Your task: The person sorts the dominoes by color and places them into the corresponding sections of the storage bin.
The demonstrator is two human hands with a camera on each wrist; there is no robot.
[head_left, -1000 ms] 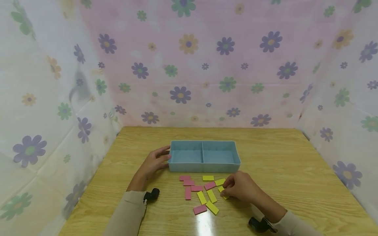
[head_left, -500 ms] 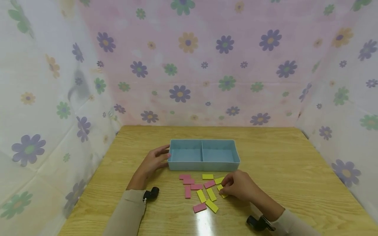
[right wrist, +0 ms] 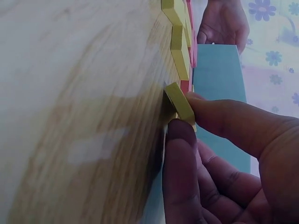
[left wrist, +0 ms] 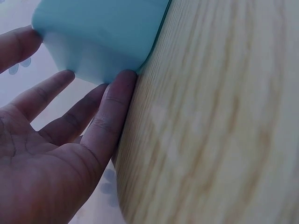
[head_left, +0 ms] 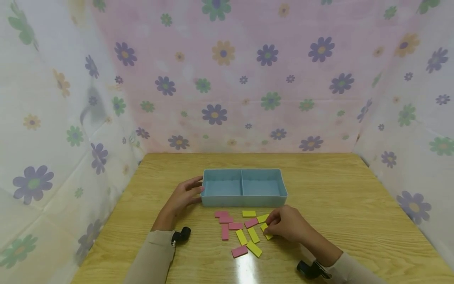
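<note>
A light blue box (head_left: 244, 201) with two compartments stands on the table, and both compartments show bare floors. At its left end wall my left hand (head_left: 182, 195) rests with fairly straight, spread fingers; in the left wrist view its fingertips meet the box (left wrist: 103, 42). In front of the box's right half, my right hand (head_left: 289, 225) pinches a yellow tile (right wrist: 180, 102) between thumb and index finger. That tile leans at a slant close over the wood. Several flat pink tiles (head_left: 225, 232) and yellow tiles (head_left: 253, 235) lie loosely to the left of this hand, some touching each other.
The wood-grain table (head_left: 319, 177) runs back to a flowered cloth wall (head_left: 244, 106), with cloth on both sides too. A black wrist camera (head_left: 181, 234) sits on the left sleeve's cuff, another black camera (head_left: 308, 270) on the right one.
Both hands, the box and the tiles keep their places; the head view shifts only slightly. The right hand stays at the same yellow tile throughout.
</note>
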